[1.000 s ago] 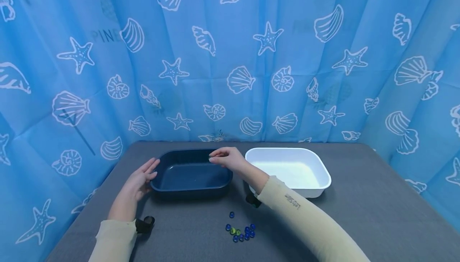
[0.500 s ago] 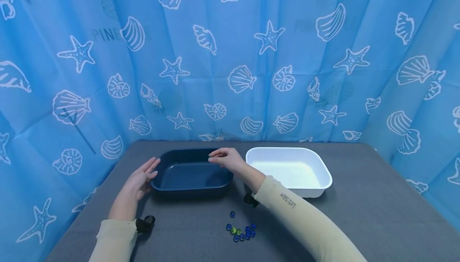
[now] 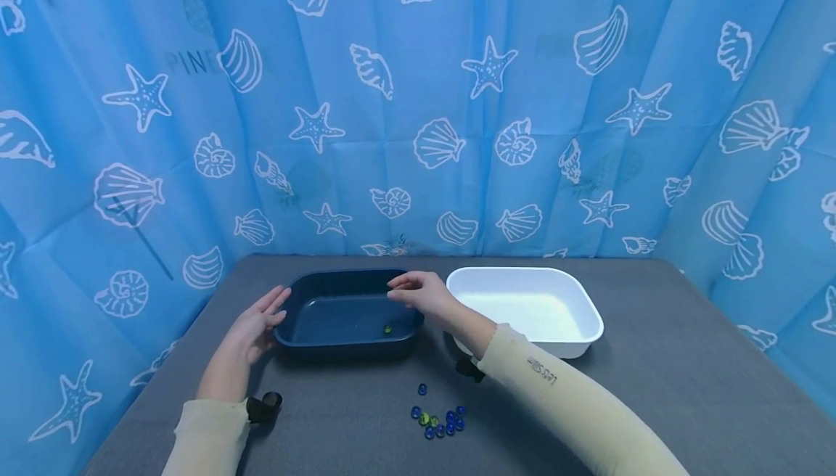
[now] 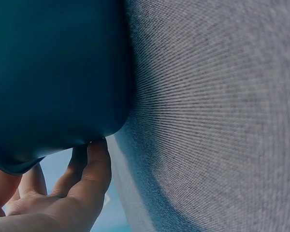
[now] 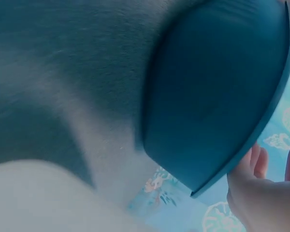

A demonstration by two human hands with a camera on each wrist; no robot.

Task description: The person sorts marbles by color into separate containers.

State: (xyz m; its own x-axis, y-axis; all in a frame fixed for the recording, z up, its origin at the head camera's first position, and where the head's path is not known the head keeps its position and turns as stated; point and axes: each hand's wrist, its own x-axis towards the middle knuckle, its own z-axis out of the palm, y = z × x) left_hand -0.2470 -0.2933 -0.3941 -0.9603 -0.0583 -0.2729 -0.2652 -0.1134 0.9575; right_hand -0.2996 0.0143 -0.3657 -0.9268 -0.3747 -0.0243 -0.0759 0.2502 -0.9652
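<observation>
Soft, even light is falling from above, casting faint shadows; wide-angle distortion is bending the head view's edges, while motion blur is smearing the right wrist view.

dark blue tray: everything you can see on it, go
The dark blue tray is a shallow rectangular dish with rounded corners and a rolled rim, apparently smooth plastic. It sits flat on the grey table, left of the white tray. One green marble lies inside near the front right. The left hand touches its left end with straight fingers; the right hand hangs over its far right rim.
</observation>
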